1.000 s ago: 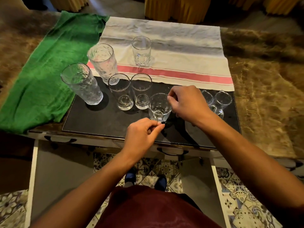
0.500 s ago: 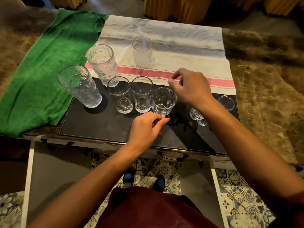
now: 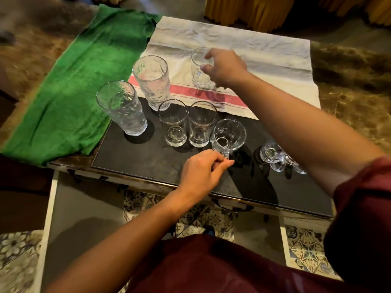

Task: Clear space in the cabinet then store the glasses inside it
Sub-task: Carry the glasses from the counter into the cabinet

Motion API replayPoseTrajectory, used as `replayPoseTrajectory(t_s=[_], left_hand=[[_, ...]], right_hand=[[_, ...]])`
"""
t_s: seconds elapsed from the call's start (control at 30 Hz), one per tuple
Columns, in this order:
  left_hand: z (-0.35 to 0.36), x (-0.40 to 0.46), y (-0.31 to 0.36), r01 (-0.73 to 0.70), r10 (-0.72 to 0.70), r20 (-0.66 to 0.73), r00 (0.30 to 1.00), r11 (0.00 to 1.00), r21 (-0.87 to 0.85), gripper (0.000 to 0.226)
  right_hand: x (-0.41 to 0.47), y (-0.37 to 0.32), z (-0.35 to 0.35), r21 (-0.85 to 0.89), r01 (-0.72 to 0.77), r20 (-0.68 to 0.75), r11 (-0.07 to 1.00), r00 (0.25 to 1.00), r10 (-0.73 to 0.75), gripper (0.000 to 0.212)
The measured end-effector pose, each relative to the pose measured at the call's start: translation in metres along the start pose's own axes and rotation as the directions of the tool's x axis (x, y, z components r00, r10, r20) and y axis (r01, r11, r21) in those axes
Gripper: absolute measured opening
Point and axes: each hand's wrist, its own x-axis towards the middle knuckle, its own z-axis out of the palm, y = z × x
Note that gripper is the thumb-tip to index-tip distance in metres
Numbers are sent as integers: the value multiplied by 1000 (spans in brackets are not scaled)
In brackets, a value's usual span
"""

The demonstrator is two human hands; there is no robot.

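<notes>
Several clear glasses stand on a black mat (image 3: 148, 163). Two tall textured glasses (image 3: 122, 107) (image 3: 152, 80) are at the left, two plain tumblers (image 3: 173, 122) (image 3: 202, 123) in the middle, and a small handled mug (image 3: 229, 135) beside them. My left hand (image 3: 203, 168) pinches the mug's handle at the mat's front. My right hand (image 3: 225, 67) is wrapped around a tall glass (image 3: 197, 68) on the white striped cloth (image 3: 264, 49). Two more small glasses (image 3: 273, 156) are partly hidden under my right forearm.
A green cloth (image 3: 76, 85) lies at the left of the brown marble top (image 3: 355, 85). Below the top's front edge two white cabinet doors (image 3: 69, 218) stand open over patterned floor tiles (image 3: 306, 248). Yellow drapes (image 3: 249, 9) hang at the far side.
My right hand let go of the handled mug and reached forward to the tall glass on the white cloth, closing around it. My left hand stayed at the mug's handle.
</notes>
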Motion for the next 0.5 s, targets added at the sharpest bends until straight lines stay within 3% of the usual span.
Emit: replayPoseTrajectory(t_s=[0.13, 0.5], left_hand=[[-1, 3, -1, 4, -4, -9, 1000, 1000, -7, 24], [6, 4, 0, 60, -59, 57, 997, 998, -16, 33]], right_hand=[[9, 4, 3, 240, -69, 122, 968, 992, 40, 34], [-13, 49, -17, 224, -76, 75, 972, 995, 60, 44]])
